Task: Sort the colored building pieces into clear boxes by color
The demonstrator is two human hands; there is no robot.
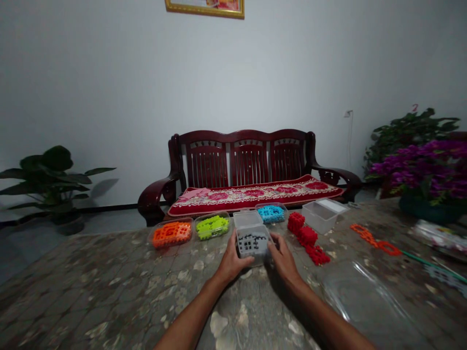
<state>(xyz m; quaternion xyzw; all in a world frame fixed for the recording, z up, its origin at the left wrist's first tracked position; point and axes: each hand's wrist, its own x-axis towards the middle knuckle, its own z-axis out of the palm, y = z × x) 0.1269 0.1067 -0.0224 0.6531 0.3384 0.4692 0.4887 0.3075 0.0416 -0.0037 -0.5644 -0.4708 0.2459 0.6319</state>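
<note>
Between my hands is a clear plastic box (260, 258) with grey, gear-edged building pieces (251, 242) inside, and its hinged lid (246, 219) is tipped back. My left hand (233, 260) wraps the box's left side, with the thumb along the front. Gripping the opposite side is my right hand (283, 258), its thumb at the rim. Behind the box stands a container of blue pieces (271, 213). To the left are tubs of lime-green pieces (212, 227) and orange pieces (172, 234). Red pieces joined into blocks (307, 236) lie to the right of my right hand.
An open clear box (321, 217) stands behind the red blocks. A large transparent lid or tray (365, 296) lies at front right. Joined orange pieces (388, 248) on a green stick and a purple flower pot (419, 209) are farther right. Beyond the table is a wooden bench (249, 160).
</note>
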